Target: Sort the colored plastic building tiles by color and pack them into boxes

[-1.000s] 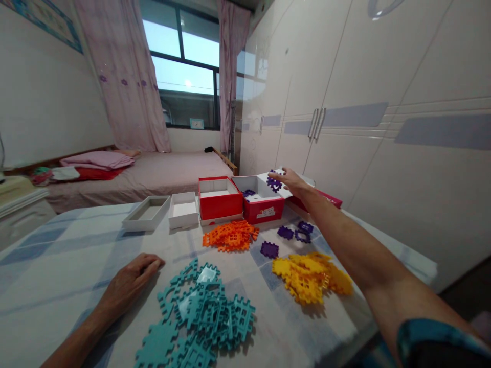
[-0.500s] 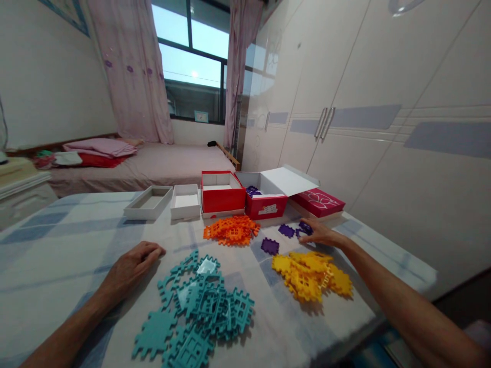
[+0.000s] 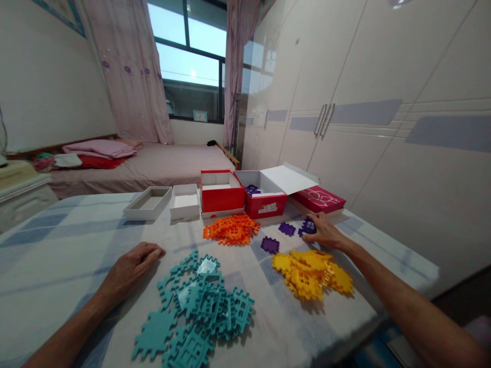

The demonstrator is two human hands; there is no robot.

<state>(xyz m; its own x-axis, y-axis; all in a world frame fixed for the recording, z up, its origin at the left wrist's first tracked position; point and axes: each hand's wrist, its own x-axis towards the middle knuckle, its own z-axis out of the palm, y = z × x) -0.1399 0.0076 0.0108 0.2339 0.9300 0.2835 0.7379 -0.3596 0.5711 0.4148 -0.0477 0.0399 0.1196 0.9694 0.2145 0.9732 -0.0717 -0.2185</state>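
My left hand [image 3: 134, 260] rests on the tablecloth with its fingers curled closed, beside a pile of teal notched building tiles [image 3: 210, 301]; I see nothing in it. On the right, my right hand [image 3: 325, 231] grips a purple notched building tile [image 3: 308, 227], thumb and fingers at its edges. Two more purple tiles lie flat to the left of that hand, the nearer one [image 3: 270, 245] and the farther one [image 3: 287, 229]. A yellow tile pile [image 3: 312, 273] lies just below the right hand. Farther back is an orange tile pile [image 3: 232, 230].
Along the back stand a grey-white shallow tray [image 3: 148, 210], a small white box [image 3: 185, 207], a red open box [image 3: 222, 200] and a crimson box [image 3: 265, 207] with purple tiles inside and its lid flap raised. A crimson patterned lid [image 3: 324, 199] lies to the right.
My right hand has shifted slightly right with the purple tile, which now stands more apart from the tile to its left. The left hand has stayed in place.
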